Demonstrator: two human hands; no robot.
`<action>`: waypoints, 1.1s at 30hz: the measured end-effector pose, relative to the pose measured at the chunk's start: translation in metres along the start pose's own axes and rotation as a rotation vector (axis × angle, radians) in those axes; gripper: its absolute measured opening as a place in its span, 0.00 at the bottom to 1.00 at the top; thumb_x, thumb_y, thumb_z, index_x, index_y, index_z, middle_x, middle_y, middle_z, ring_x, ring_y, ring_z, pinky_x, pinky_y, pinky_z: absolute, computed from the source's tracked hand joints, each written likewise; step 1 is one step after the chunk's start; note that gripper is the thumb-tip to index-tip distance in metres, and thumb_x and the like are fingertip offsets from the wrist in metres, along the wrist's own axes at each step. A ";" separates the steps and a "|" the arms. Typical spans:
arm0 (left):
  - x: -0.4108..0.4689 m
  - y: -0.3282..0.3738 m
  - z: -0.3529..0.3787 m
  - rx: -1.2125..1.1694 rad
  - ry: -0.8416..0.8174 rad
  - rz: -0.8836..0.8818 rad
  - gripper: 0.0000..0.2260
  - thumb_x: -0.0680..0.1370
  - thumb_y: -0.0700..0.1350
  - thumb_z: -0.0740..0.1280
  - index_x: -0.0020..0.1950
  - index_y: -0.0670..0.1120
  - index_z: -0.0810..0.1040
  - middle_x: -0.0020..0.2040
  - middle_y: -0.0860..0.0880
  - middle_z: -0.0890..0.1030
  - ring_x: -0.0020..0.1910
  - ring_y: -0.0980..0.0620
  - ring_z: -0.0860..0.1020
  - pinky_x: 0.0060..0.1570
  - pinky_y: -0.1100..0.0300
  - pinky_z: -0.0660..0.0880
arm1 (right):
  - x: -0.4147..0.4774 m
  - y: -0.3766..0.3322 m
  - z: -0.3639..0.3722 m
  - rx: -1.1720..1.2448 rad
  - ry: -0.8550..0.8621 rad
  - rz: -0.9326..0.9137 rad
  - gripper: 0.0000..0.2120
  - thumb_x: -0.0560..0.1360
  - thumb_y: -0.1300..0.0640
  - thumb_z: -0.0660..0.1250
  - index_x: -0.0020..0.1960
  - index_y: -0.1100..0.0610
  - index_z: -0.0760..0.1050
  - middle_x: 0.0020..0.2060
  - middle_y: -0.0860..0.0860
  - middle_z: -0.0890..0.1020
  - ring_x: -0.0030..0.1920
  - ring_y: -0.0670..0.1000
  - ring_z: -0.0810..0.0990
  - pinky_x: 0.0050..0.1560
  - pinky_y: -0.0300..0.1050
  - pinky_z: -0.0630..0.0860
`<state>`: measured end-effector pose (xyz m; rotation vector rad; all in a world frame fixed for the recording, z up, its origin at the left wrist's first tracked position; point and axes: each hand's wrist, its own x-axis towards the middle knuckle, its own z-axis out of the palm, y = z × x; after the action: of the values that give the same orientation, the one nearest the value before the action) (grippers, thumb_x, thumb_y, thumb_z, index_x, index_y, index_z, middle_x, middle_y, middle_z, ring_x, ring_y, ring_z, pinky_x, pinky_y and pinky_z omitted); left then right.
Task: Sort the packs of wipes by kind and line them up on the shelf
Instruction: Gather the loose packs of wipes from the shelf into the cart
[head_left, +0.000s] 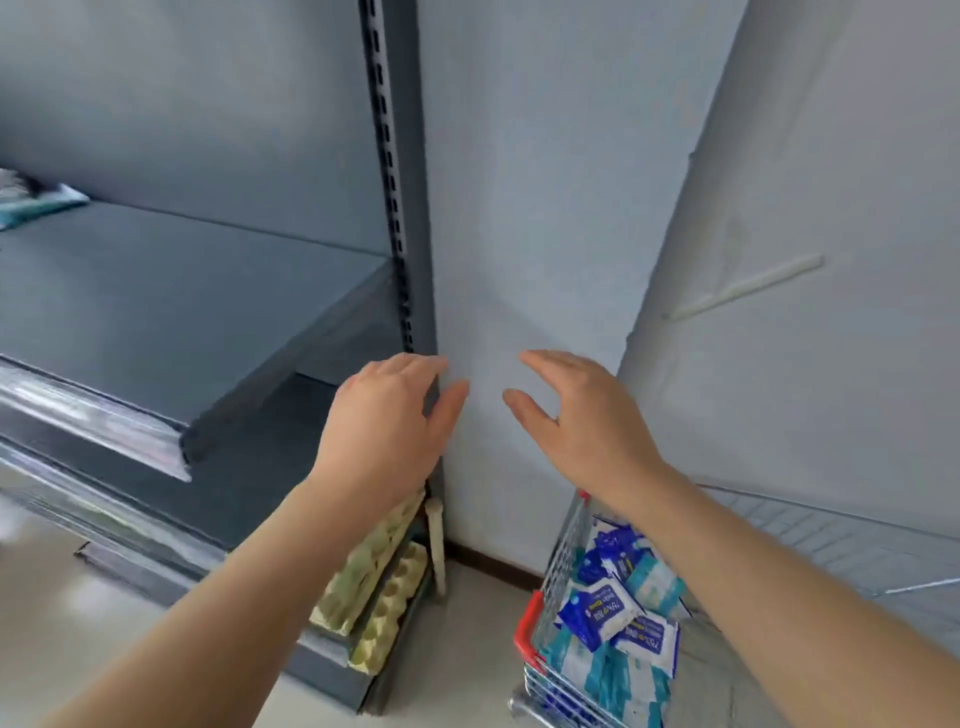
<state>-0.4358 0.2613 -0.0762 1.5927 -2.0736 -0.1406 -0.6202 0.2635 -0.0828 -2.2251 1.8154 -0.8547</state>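
Both hands empty: left hand and right hand are held up with fingers loosely spread, nothing gripped, in front of the bare wall just right of the shelf post. The packs of wipes are in the wire cart at lower right, below the right forearm, piled loose and mixed. The step is judged to be the next pick from the cart. It is best done one kind per grab: a pack is taken by its long edges from the top of the pile, so nothing is dragged out from under. It is then set label-forward on the shelf, butted against its own kind. Counts: two hands. In the cart at least three dark-blue packs and at least three teal-and-white packs are seen; more are hidden under the arm and the pile, so no total can be given. On the shelf one teal pack is seen at the far left edge; what is behind it is blurred. Two bundles of egg trays are propped at the shelf end, not part of the job.
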 end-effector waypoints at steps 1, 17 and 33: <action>0.000 -0.015 -0.023 0.008 0.038 -0.001 0.19 0.80 0.56 0.58 0.65 0.48 0.76 0.62 0.51 0.79 0.61 0.47 0.75 0.61 0.54 0.68 | 0.009 -0.026 -0.001 0.003 0.008 -0.030 0.23 0.78 0.48 0.65 0.69 0.57 0.72 0.65 0.52 0.76 0.65 0.52 0.73 0.66 0.42 0.64; 0.002 -0.316 -0.267 0.146 0.236 -0.200 0.17 0.80 0.56 0.59 0.64 0.51 0.77 0.61 0.49 0.79 0.60 0.45 0.76 0.57 0.52 0.72 | 0.153 -0.381 0.109 0.160 -0.014 -0.185 0.23 0.78 0.45 0.61 0.71 0.51 0.69 0.67 0.49 0.75 0.64 0.51 0.74 0.64 0.46 0.69; 0.126 -0.575 -0.296 0.144 0.105 -0.358 0.14 0.79 0.51 0.63 0.62 0.49 0.79 0.58 0.48 0.82 0.56 0.45 0.79 0.54 0.54 0.75 | 0.334 -0.483 0.295 0.089 -0.306 -0.099 0.28 0.73 0.39 0.65 0.69 0.50 0.70 0.65 0.50 0.77 0.63 0.53 0.75 0.61 0.49 0.73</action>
<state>0.1787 0.0361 0.0001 2.0037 -1.7377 -0.0313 -0.0212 0.0067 0.0026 -2.2583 1.5117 -0.5588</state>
